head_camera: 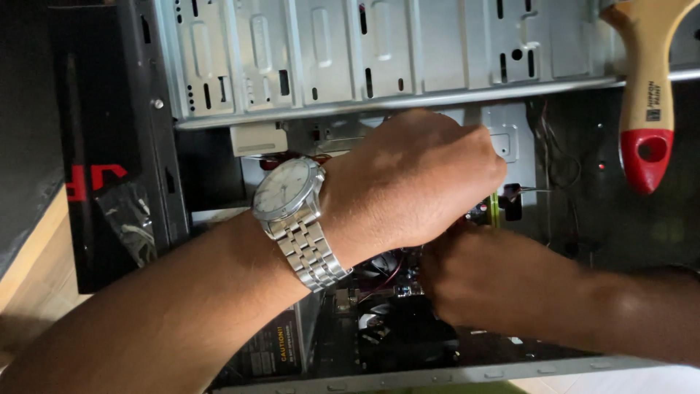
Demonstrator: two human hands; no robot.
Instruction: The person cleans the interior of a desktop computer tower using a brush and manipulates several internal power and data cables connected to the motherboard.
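Inside the open computer case (379, 80), near its middle, a small green-and-black part (494, 208) with thin wires shows just past the knuckles; both hands meet there; the left hand (415, 179), with a silver wristwatch (295, 211) on its wrist, is curled into a loose fist over the spot, fingers folded under, and I cannot tell what, if anything, they grip; the right hand (485, 281) comes in from the lower right, closed and pressed up against the left from below, its fingertips hidden, so its hold cannot be told either; below the hands lie dark boards and a red cable (390, 273), partly shaded; above them runs the grey metal drive cage with its slots and a pale connector block (259, 138); a paintbrush (645, 95) with a cream and red handle rests on the case's upper right edge; a clear plastic bag (131, 219) lies against a black box (91, 182) beyond the case's left wall, over a wooden tabletop (36, 270) at the far left; as a judgement, the crowded, dim interior could lead to a tugged wire or a bent connector if the hands pull blind, the steel watch could scrape or bridge board contacts, and the brush could slip off the edge into the case if it is jolted
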